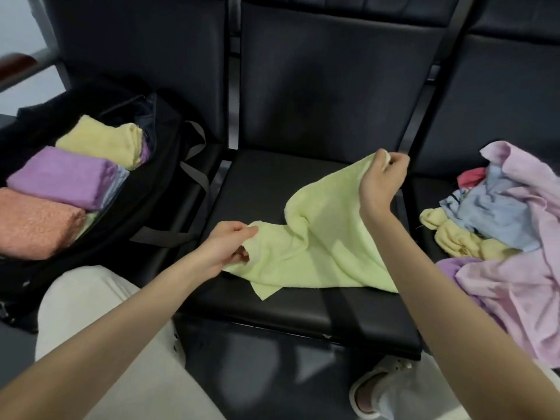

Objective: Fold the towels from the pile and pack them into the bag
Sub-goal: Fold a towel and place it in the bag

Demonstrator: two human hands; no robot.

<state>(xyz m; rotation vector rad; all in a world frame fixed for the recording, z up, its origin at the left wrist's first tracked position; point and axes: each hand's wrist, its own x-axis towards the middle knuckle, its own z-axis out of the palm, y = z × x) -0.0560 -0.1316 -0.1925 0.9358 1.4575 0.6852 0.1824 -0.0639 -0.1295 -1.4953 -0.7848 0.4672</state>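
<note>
A light green towel (327, 247) lies rumpled across the middle black seat (272, 304). My left hand (225, 247) pinches its near-left edge low over the seat. My right hand (383, 177) pinches its far corner and holds it lifted above the seat. On the left seat stands an open black bag (157, 189). Inside it lie folded towels: a yellow one (103, 140), a purple one (63, 177) and an orange one (36, 222). The pile of unfolded towels (509, 225) in pink, blue, yellow and purple sits on the right seat.
Black seat backs (333, 80) rise behind the seats. My knee in light trousers (100, 322) is at the lower left, beside the bag. A white shoe (381, 386) rests on the dark floor below the middle seat. An armrest (18, 65) shows at far left.
</note>
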